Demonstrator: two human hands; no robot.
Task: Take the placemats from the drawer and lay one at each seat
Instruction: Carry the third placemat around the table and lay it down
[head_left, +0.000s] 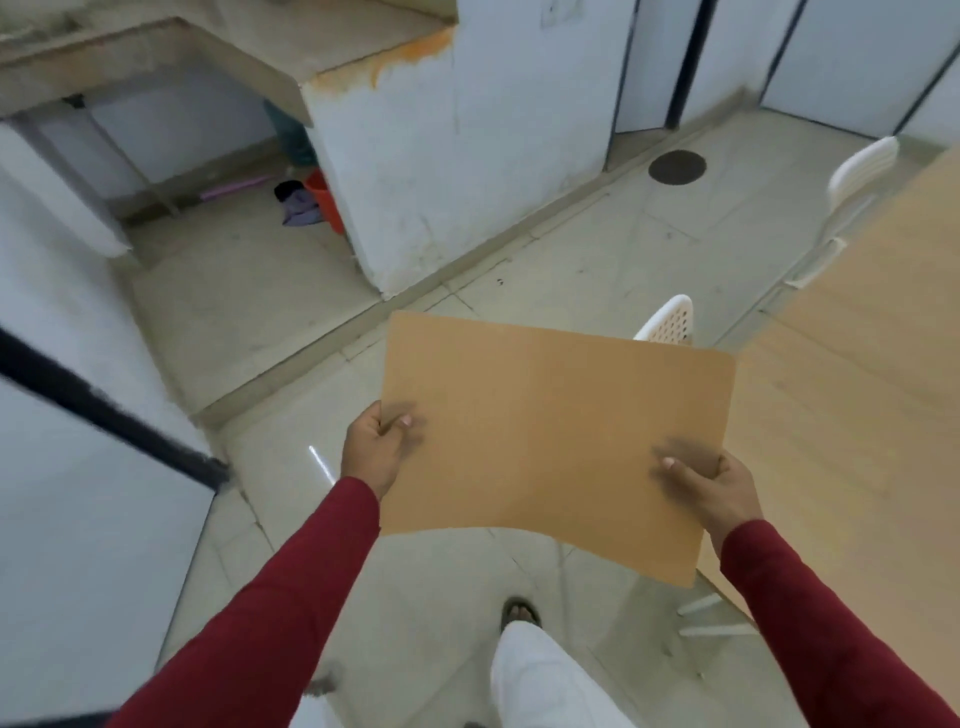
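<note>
Head view, looking down: tan placemat (550, 441) held out flat in mid-air above the tiled floor (571, 244), just left of the wooden table (872, 322). Left hand (376, 449) pinching the near-left edge, thumb on top, fingers tucked beneath. Right hand (714, 486) clamped on the near-right corner in the same fashion, thumb pressed on the upper face. Both red sleeves (270, 613) stretched forward. One mat or a thin stack, impossible to tell from here.

Looks light and thin, semi-stiff: staying mostly flat, though the near edge dips a little between the grips. Smooth face, probably a bit slippery, so a firm pinch at two well-spaced edge points seems right. Nothing fragile about it; bending or creasing the likeliest harm.

White chairs (670, 322) tucked along the table's left side, one close beyond the mat, another (857, 176) farther on. Seats waiting, mat not yet down. Sensible next move: swing right over the tabletop, lower flat in front of a chair, release both pinches together.
</note>
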